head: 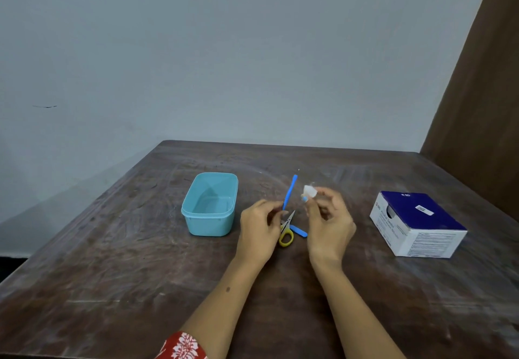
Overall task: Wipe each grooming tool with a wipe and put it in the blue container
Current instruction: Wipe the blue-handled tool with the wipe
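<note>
On the brown table (112, 246), my left hand (259, 232) pinches a blue tool (289, 191) upright, right hand (327, 218) pinches the wipe (309, 191) beside it; wiping comes next, I think, then the empty container (209, 204) at left.

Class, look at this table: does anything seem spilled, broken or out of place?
Nothing stands out. The blue container sits upright and empty, the scissors lie flat on the table, and the box looks intact.
</note>
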A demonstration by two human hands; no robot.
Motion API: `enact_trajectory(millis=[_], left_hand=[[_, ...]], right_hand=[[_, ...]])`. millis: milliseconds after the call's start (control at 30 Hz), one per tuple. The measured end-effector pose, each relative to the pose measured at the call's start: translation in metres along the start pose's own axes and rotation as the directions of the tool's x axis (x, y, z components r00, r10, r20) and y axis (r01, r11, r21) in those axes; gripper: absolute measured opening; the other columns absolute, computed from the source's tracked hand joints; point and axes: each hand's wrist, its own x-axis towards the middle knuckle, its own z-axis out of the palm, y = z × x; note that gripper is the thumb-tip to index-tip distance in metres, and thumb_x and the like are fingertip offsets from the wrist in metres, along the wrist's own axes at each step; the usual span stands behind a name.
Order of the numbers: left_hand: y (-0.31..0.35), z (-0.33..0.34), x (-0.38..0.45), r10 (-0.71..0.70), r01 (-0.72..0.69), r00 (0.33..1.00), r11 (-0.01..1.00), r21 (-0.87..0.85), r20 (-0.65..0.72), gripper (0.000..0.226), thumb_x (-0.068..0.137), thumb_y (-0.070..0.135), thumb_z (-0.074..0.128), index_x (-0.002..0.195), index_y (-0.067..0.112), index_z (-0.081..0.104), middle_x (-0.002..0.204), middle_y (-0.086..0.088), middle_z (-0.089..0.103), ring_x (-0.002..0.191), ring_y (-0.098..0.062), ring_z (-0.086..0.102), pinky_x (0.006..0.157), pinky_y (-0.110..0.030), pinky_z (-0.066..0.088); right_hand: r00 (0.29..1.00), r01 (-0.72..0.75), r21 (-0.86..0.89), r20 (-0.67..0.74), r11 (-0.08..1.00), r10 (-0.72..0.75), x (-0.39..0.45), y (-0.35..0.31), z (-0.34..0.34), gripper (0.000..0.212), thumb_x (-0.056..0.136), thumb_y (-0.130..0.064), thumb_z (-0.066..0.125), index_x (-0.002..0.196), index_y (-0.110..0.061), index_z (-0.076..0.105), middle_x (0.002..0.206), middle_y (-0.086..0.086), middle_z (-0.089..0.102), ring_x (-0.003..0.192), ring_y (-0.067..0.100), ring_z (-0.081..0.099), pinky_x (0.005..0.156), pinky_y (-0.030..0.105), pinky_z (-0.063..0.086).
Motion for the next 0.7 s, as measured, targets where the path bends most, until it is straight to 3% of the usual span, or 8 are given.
enact_trajectory(millis=[133, 233, 367, 433, 533, 600, 700], left_hand=[[0.001, 0.001, 0.0, -0.05, 0.059, 0.996, 0.991, -0.117, 0.077, 0.019, 0.078, 0.006, 0.07, 0.095, 0.013, 0.074, 0.087, 0.0, 0.071, 0.072, 0.002, 0.063, 0.066, -0.006, 0.046], [0.005, 0.005, -0.002, -0.064, 0.084, 0.991, 0.981, -0.174, 0.118, 0.022, 0.078, 0.005, 0.07, 0.098, 0.014, 0.073, 0.087, 0.003, 0.07, 0.075, 0.005, 0.063, 0.067, -0.005, 0.046], [0.002, 0.005, 0.001, -0.112, 0.128, 0.989, 0.972, -0.199, 0.092, 0.027, 0.077, 0.001, 0.068, 0.1, 0.014, 0.072, 0.088, 0.003, 0.07, 0.076, -0.001, 0.065, 0.065, -0.008, 0.049], [0.002, 0.004, 0.002, -0.127, 0.146, 0.987, 0.968, -0.204, 0.103, 0.025, 0.077, 0.0, 0.068, 0.098, 0.013, 0.073, 0.086, 0.003, 0.071, 0.074, -0.002, 0.066, 0.065, -0.011, 0.05], [0.005, 0.005, 0.0, -0.116, 0.168, 0.967, 0.96, -0.226, 0.227, 0.022, 0.076, 0.001, 0.07, 0.096, 0.009, 0.073, 0.083, -0.001, 0.072, 0.074, -0.005, 0.067, 0.068, -0.015, 0.052], [0.008, 0.006, -0.002, -0.091, 0.156, 0.958, 0.962, -0.225, 0.272, 0.021, 0.075, 0.002, 0.071, 0.096, 0.007, 0.073, 0.083, -0.002, 0.073, 0.074, -0.004, 0.067, 0.067, -0.014, 0.052], [0.01, 0.005, -0.002, -0.094, 0.155, 0.963, 0.959, -0.235, 0.252, 0.022, 0.075, 0.002, 0.07, 0.096, 0.008, 0.073, 0.083, -0.002, 0.073, 0.076, -0.007, 0.068, 0.068, -0.018, 0.054]], right_hand=[[0.987, 0.149, -0.069, 0.068, 0.986, -0.145, -0.001, 0.003, 0.0, 0.008, 0.081, -0.008, 0.071, 0.088, -0.012, 0.074, 0.082, -0.007, 0.071, 0.078, 0.001, 0.066, 0.071, 0.01, 0.048], [0.968, 0.232, -0.107, 0.125, 0.967, -0.218, -0.003, 0.007, 0.001, 0.015, 0.081, -0.001, 0.068, 0.092, -0.01, 0.074, 0.087, -0.005, 0.071, 0.08, 0.003, 0.066, 0.073, 0.014, 0.052], [0.966, 0.195, -0.16, 0.201, 0.968, -0.161, -0.007, 0.016, 0.003, 0.015, 0.081, -0.005, 0.07, 0.092, -0.014, 0.075, 0.084, -0.003, 0.073, 0.072, 0.007, 0.069, 0.069, 0.035, 0.058], [0.971, 0.177, -0.146, 0.188, 0.973, -0.149, -0.007, 0.012, 0.003, 0.013, 0.081, -0.007, 0.07, 0.09, -0.015, 0.075, 0.08, -0.006, 0.073, 0.069, 0.003, 0.068, 0.068, 0.03, 0.058], [0.995, 0.082, -0.028, 0.051, 0.996, -0.081, -0.004, 0.0, 0.0, 0.011, 0.083, -0.007, 0.069, 0.086, -0.017, 0.072, 0.074, -0.012, 0.068, 0.066, -0.006, 0.065, 0.063, 0.009, 0.049], [0.999, 0.029, 0.024, -0.04, 0.999, -0.028, -0.001, -0.003, -0.002, 0.015, 0.083, -0.008, 0.069, 0.083, -0.023, 0.069, 0.075, -0.015, 0.067, 0.07, -0.002, 0.066, 0.066, 0.013, 0.052], [1.0, -0.003, 0.025, -0.004, 1.0, 0.003, -0.002, -0.001, -0.002, 0.017, 0.082, -0.01, 0.07, 0.08, -0.027, 0.068, 0.075, -0.013, 0.069, 0.069, 0.005, 0.068, 0.067, 0.027, 0.057]])
